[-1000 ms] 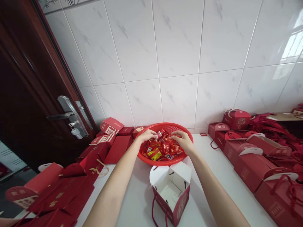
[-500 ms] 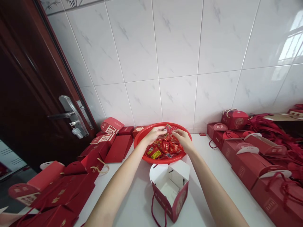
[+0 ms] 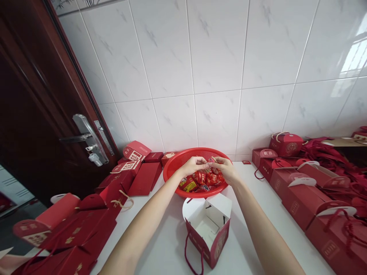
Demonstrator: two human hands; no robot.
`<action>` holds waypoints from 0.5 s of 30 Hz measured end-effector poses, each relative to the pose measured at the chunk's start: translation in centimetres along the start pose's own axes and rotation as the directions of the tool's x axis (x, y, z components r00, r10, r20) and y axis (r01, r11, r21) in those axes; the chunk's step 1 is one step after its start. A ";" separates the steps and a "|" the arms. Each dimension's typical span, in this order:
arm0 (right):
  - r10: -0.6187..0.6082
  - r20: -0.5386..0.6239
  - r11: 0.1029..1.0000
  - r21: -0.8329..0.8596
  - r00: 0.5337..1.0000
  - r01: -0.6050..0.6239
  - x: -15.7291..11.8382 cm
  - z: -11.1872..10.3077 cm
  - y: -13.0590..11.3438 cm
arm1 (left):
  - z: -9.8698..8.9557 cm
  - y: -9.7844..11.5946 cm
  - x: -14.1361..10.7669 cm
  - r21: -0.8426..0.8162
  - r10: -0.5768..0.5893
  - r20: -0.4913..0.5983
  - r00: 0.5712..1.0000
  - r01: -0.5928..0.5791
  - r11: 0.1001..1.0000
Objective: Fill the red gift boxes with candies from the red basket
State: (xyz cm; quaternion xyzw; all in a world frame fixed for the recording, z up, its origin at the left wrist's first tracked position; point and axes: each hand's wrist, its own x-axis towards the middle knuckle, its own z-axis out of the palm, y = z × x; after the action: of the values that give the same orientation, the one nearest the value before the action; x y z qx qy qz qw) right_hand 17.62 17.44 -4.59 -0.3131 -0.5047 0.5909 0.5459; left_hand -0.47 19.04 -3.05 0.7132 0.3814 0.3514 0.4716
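Over the red plastic basket (image 3: 172, 168), my left hand (image 3: 195, 166) and my right hand (image 3: 227, 170) meet with their fingertips almost touching. Both are closed in a pinch around a small wrapped candy (image 3: 211, 160), mostly hidden by the fingers. Beneath them the basket holds several candies in red wrappers (image 3: 213, 178) and a yellow packet (image 3: 189, 185). In front of the basket stands a red gift box (image 3: 208, 240), its top open and its white inside showing. A dark red cord handle hangs down its left side.
Closed red gift boxes (image 3: 298, 194) line the right side of the white table (image 3: 163, 233). More red boxes (image 3: 86, 225) crowd the left, near a dark door (image 3: 43, 95). A tiled wall (image 3: 215, 76) rises behind the basket, and red ribbons (image 3: 323, 152) lie far right.
My hands have come closer together, the left moving right and slightly down. The candy packet that showed above my left fingers is now mostly covered by both hands.
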 end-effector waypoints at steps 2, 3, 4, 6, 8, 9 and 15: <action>0.004 -0.046 1.000 0.020 0.999 -0.003 0.0 0.1 -0.1 | -0.3 0.0 0.0 0.074 0.037 -0.042 0.998 -0.034 0.997; 0.018 -0.082 0.998 0.055 0.996 -0.013 0.0 0.1 -0.1 | -0.5 0.0 0.1 0.128 0.046 -0.085 0.995 -0.035 0.991; 0.036 -0.120 0.995 0.096 0.992 -0.025 0.1 0.1 -0.1 | -0.7 -0.2 0.1 0.216 0.037 -0.129 0.991 -0.009 0.976; 0.071 -0.186 0.984 0.175 0.980 -0.038 0.3 0.1 0.0 | -1.2 -0.6 0.1 0.434 -0.043 -0.182 0.982 0.119 0.893; 0.084 -0.232 0.975 0.219 0.969 -0.032 0.5 0.1 0.0 | -1.6 -1.3 0.1 0.601 -0.180 -0.179 0.967 0.252 0.758; 0.084 -0.248 0.973 0.230 0.965 -0.025 0.6 0.1 0.1 | -1.7 -1.6 0.0 0.649 -0.242 -0.168 0.956 0.292 0.702; 0.086 -0.280 0.957 0.291 0.956 -0.001 0.7 0.1 0.2 | -1.5 -2.3 0.3 0.746 -0.352 -0.140 0.926 0.332 0.577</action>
State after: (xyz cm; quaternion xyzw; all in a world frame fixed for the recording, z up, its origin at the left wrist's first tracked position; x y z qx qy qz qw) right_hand 17.28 18.11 -4.64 -0.3246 -0.3209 0.6176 0.6405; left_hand -2.07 20.55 -4.69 0.7608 0.6173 0.0538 0.1932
